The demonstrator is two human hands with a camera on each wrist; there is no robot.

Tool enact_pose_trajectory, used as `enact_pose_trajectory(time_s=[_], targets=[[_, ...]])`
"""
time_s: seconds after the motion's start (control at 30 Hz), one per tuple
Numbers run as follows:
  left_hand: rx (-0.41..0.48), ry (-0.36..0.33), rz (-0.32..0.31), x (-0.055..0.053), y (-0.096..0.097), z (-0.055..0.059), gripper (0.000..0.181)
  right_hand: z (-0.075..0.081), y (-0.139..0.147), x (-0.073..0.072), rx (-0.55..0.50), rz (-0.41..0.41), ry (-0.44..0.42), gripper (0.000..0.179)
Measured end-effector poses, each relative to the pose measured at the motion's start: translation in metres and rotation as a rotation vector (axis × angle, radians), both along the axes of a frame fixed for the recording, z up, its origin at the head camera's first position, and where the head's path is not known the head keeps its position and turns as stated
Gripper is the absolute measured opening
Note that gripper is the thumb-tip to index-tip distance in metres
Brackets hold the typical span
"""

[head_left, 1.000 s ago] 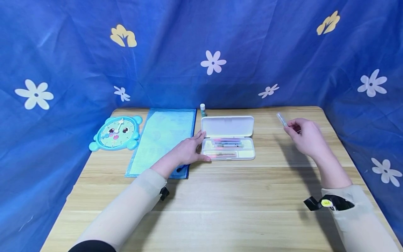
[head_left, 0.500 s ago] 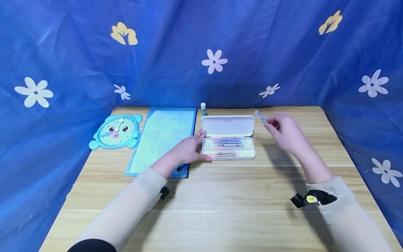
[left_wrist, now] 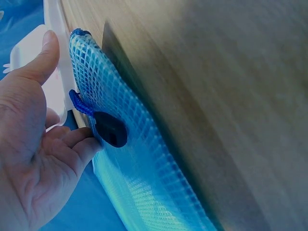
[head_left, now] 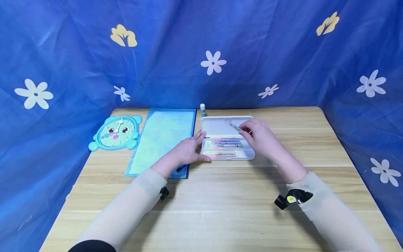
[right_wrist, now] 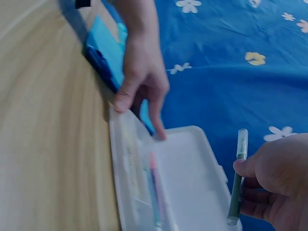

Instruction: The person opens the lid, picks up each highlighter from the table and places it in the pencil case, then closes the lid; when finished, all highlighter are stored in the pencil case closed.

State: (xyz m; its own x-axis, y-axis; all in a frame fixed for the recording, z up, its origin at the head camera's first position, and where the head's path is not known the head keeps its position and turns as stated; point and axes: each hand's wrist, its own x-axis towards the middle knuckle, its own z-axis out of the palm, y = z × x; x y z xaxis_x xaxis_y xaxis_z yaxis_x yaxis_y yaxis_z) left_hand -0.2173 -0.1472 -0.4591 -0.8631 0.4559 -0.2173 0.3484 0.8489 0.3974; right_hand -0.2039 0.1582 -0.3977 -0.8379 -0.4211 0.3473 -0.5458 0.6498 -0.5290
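A white pencil case (head_left: 217, 126) lies with its lid raised at the back. Several pens (head_left: 227, 144) are in its tray, some pink and some green. My left hand (head_left: 189, 149) holds the case's left end, thumb at the front corner and forefinger near the hinge. Over the right part of the case, my right hand (head_left: 260, 139) pinches a slim pen (right_wrist: 237, 185) with a clear cap and a grey-green barrel. In the head view this pen overlaps the raised lid, its capped end pointing up and left.
A blue mesh zipper pouch (head_left: 162, 140) lies left of the case, partly under my left forearm; its dark zipper pull (left_wrist: 110, 129) hangs near my fingers. Farther left is a toy clock (head_left: 115, 135). A small glue stick (head_left: 203, 110) stands behind the case by the blue curtain (head_left: 176, 70).
My right hand has carried the pen leftward, from the table's right side to over the open case. The left hand has stayed at the case's left end.
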Motion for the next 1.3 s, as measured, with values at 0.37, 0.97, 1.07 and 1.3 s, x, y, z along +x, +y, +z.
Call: enact_pose_trajectory(time_s=[0.37,0.97,1.07,1.3], targets=[[-0.002,-0.001,-0.001,0.0,-0.001,0.0,0.122,-0.033,-0.039,0.001,0.118,0.118,-0.041,0.014],[0.013,0.018,-0.017,0.0,-0.001,0.0,0.12,-0.073,-0.067,-0.001,0.199,0.172,-0.012,0.009],[0.017,0.02,-0.023,0.0,-0.001,0.0,0.12,-0.075,-0.066,0.0,0.19,0.173,0.005,0.01],[0.011,0.011,-0.017,0.0,-0.002,-0.001,0.12,-0.074,-0.065,0.0,0.202,0.207,-0.004,0.012]])
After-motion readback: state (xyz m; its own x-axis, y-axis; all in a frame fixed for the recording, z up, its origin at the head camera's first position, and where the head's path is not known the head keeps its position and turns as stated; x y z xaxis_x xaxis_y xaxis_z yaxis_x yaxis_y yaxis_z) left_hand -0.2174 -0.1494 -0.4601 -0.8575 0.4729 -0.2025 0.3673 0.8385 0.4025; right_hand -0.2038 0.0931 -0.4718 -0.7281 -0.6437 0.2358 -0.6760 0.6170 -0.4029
